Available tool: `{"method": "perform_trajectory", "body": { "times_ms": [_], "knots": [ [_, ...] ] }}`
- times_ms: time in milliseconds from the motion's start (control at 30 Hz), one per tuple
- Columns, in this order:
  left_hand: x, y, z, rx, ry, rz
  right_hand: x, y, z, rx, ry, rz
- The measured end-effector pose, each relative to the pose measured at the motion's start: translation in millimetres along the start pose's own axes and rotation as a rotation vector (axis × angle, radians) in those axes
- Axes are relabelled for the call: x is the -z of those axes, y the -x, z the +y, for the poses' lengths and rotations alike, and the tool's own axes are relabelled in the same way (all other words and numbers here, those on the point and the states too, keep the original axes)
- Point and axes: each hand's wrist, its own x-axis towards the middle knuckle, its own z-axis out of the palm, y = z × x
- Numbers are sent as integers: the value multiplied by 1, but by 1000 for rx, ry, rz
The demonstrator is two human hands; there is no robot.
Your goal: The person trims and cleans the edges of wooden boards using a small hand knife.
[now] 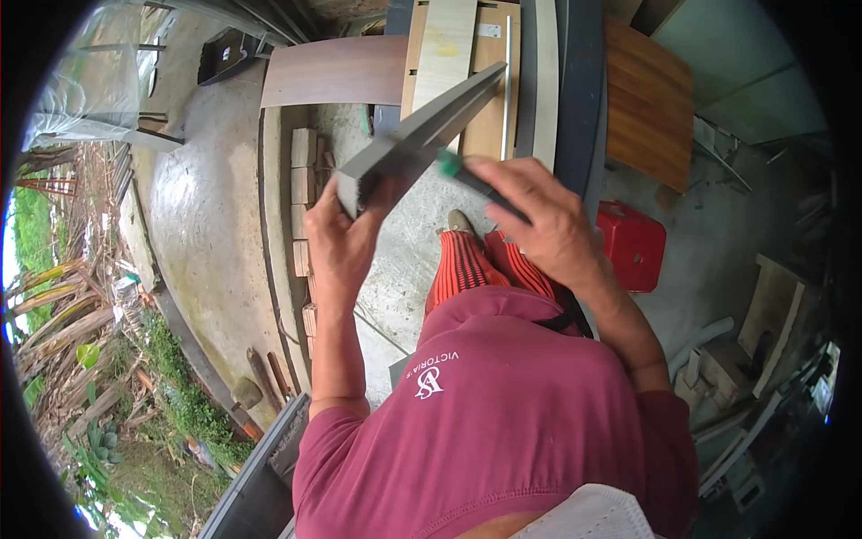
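Note:
My left hand [337, 244] is wrapped round the near end of a long grey board [436, 115], thumb and fingers on either side of it. The board is raised and slants up to the right, over the work surface. My right hand [546, 220] grips a black-handled tool with a green end [487, 192]. Its green end overlaps the board's lower edge in this view. Motion blurs the tool's working end, so I cannot tell its kind.
Ahead lie light wooden panels [442, 49] and a thin metal rod [508, 108]. Brown boards [648, 103] jut out on both sides. A red plastic stool [632, 247] stands to the right. Bricks [303, 184] line a low ledge at the left.

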Motion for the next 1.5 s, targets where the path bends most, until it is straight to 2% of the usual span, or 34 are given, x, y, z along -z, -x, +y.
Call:
{"method": "perform_trajectory", "body": {
  "times_ms": [33, 100, 233, 367, 500, 600, 667, 733, 767, 833, 900, 967, 1133, 1267, 1333, 1500],
  "knots": [
    [1, 1, 4, 24, -55, -25, -6, -5, -4, 5, -6, -3],
    [3, 2, 9, 70, -98, -59, -14, -12, -5, 153, 69, -41],
    [6, 6, 1, 54, -21, -61, -8, -17, 21, 78, 131, -146],
    [3, 9, 0, 133, -23, -40, -7, -19, 55, 8, 141, -200],
    [0, 10, -5, 168, -51, -4, -7, -22, 77, 84, 81, -240],
    [2, 11, -11, 214, -55, 17, -7, -31, 124, 76, 174, -293],
    [2, 12, -14, 266, -36, 25, -12, -36, 176, -54, 246, -266],
    [1, 13, -16, 195, -119, 69, -17, -40, 240, -225, 259, -299],
    [1, 14, -16, 218, -103, 65, -19, -42, 274, -230, 257, -295],
    [0, 15, -16, 222, -85, 59, -21, -42, 326, -430, 383, -255],
    [0, 17, -18, 232, -63, 68, -25, -41, 330, -425, 370, -218],
    [0, 19, -23, 222, -47, 80, -24, -45, 299, -441, 260, -161],
    [-1, 24, -33, 264, 134, 122, -56, 11, 264, -386, 164, 113],
    [2, 29, -36, 237, 106, 76, -65, 41, 219, -465, 49, 58],
    [3, 31, -34, 230, 92, 51, -62, 35, 193, -419, 52, 73],
    [6, 40, -39, 307, 144, -4, -50, 10, 140, -152, 66, -8]
  ]
}}
